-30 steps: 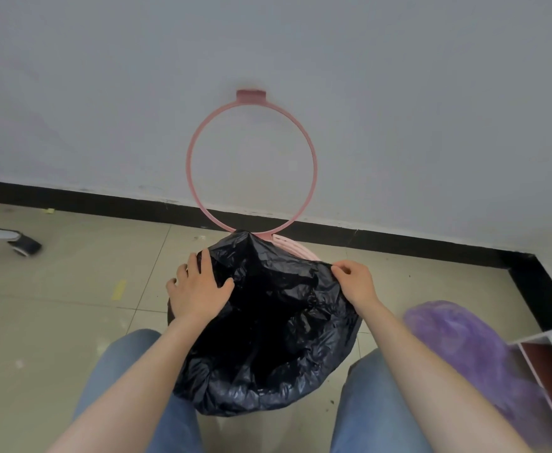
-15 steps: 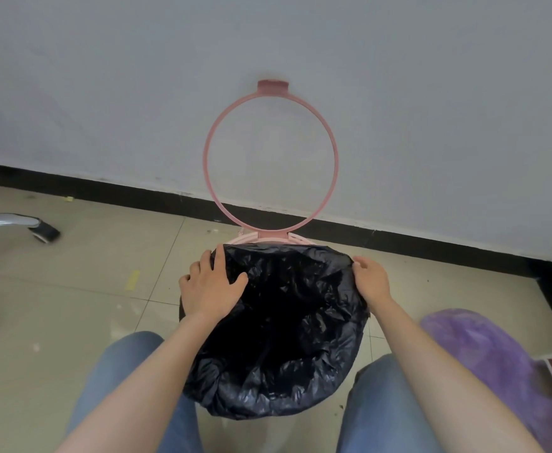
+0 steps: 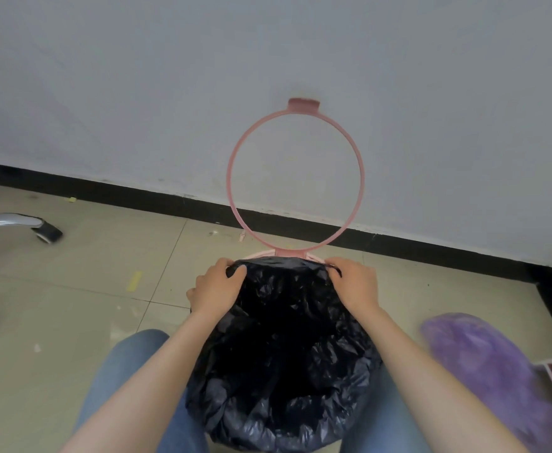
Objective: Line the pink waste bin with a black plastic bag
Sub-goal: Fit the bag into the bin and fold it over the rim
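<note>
**Bag mouth going over the far rim**

Starting at the left, a chair leg with its caster is sitting on the tiled floor, well apart from your work. Your left hand is gripping the far-left edge of the black plastic bag, its fingers curled shut over the hem with the thumb pressing on the inside. In the middle, the bag is hanging open inside the pink waste bin, which is standing between your knees; only a sliver of pink rim is showing just beyond the hem. The pink ring is standing flipped up against the wall. Your right hand is pinching the far-right edge of the hem in the same closed way. Further right, a purple blurred shape is lying on the floor (too smeared to identify).

You are looking most of the way through: the bag is already draping the near and side rim. What seems left is folding the hem over the far rim, then probably lowering the ring to clamp it.
</note>
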